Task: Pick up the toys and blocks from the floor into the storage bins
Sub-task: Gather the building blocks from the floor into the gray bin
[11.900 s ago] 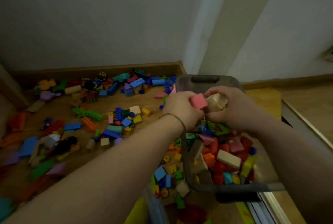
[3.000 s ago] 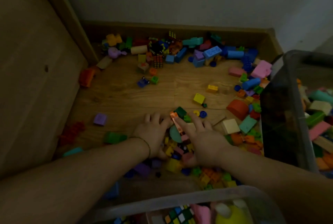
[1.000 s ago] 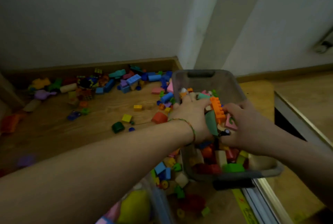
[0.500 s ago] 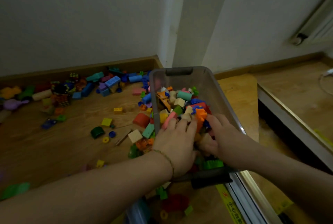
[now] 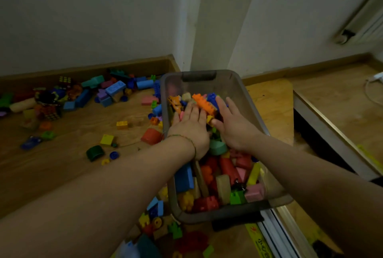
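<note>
Head view. Grey translucent storage bin point(image 5: 244, 100) on wooden floor point(image 5: 51, 166), heaped with mixed blocks: red, pink, blue, yellow, green, cream. Dark handle point(image 5: 199, 75) on far rim; second dark handle point(image 5: 238, 221) on near rim. Long axis running away from the wearer, far end leaning slightly left, toward the wall corner.

Left hand point(image 5: 191, 129) flat, palm down, fingers spread, resting on the blocks in the middle of the bin; thin bracelet point(image 5: 189, 141) at the wrist. Right hand point(image 5: 232, 125) likewise open and palm down just beside it, fingers apart. Neither hand clamped on anything. Orange studded brick point(image 5: 203, 103) lying on the heap at the fingertips of both hands, long side angled from upper left to lower right. Teal arch block point(image 5: 217, 147) between the two wrists.

Left of bin: loose blocks scattered over the floor. Red block point(image 5: 151, 135) touching or nearly touching the bin's left wall. Yellow brick point(image 5: 121, 125), yellow cube point(image 5: 106, 140), dark green arch point(image 5: 95, 153) and blue ring point(image 5: 114, 155) well apart on open boards. Dense cluster along the baseboard point(image 5: 87, 70), with light blue brick point(image 5: 115, 87) and puzzle cube point(image 5: 64, 80) in it. More small blocks hard against the bin's near-left corner.

Right of bin: bare boards up to a metal-edged step point(image 5: 331, 139). White cable point(image 5: 371, 92) at far right.
</note>
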